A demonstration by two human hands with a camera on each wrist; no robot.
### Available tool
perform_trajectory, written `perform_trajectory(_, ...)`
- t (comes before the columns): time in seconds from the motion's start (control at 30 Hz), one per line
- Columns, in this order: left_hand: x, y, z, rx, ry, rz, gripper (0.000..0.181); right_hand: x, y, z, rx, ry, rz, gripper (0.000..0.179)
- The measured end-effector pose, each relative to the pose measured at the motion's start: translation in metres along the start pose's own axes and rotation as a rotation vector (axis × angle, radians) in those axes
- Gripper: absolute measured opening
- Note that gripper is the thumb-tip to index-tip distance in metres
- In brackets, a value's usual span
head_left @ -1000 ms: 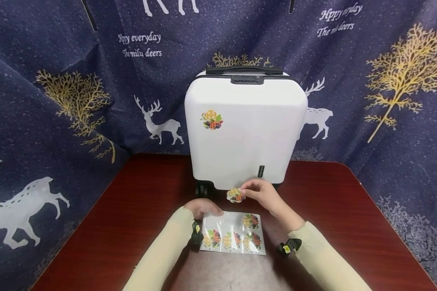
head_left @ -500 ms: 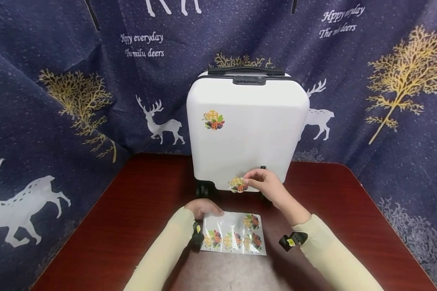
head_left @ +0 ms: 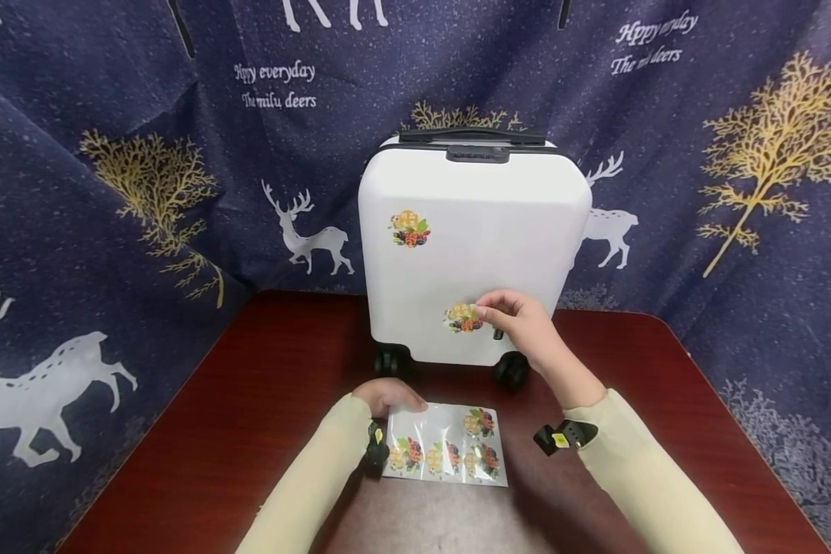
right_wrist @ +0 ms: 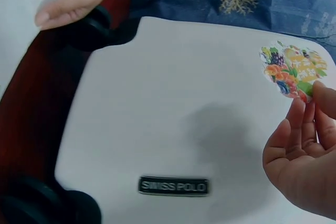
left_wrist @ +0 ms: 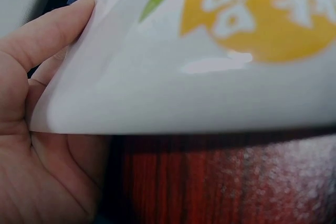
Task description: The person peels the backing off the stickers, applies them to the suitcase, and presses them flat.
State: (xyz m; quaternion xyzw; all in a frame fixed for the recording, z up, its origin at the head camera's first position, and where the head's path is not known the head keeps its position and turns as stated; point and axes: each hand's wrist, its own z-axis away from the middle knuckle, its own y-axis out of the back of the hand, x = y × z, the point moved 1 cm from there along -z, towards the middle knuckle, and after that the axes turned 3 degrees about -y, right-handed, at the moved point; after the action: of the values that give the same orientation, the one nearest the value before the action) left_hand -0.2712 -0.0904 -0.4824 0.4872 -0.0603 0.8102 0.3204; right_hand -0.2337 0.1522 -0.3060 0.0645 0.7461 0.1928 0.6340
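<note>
My right hand (head_left: 526, 323) pinches a fruit-print sticker (head_left: 462, 317) by its edge between thumb and fingertips. In the head view, that sticker hangs in front of the lower part of a white suitcase (head_left: 478, 254); the right wrist view has the pinched sticker (right_wrist: 294, 72) at its right. A similar sticker (head_left: 409, 229) lies flat on the suitcase's upper left. My left hand (head_left: 388, 396) grips the top left corner of a sticker sheet (head_left: 432, 419), thumb above and fingers beneath, as the left wrist view shows. Several fruit stickers are on that sheet.
The suitcase stands upright on black wheels (head_left: 511, 369) on a dark red wooden table (head_left: 284, 369). Its black handle (head_left: 471, 137) is on top, and a SWISS POLO badge (right_wrist: 174, 186) sits low on its front. Behind hangs a blue deer-print cloth (head_left: 305, 154).
My right hand has risen with the sticker, from just above the sheet to the lower front of the suitcase. The left hand and the sheet have stayed in place.
</note>
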Motion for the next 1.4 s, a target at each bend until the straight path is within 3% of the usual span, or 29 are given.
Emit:
perform_trajectory(0.33,-0.001,0.001,-0.001,0.002,-0.001,-0.017,0.026,-0.017,0.009,-0.001,0.083,0.013,-0.013,0.026)
perform_trajectory(1.4,0.000,0.001,-0.001,-0.004,0.000,-0.037,0.025,-0.051,0.017,-0.006,0.195,0.082,-0.064,0.019)
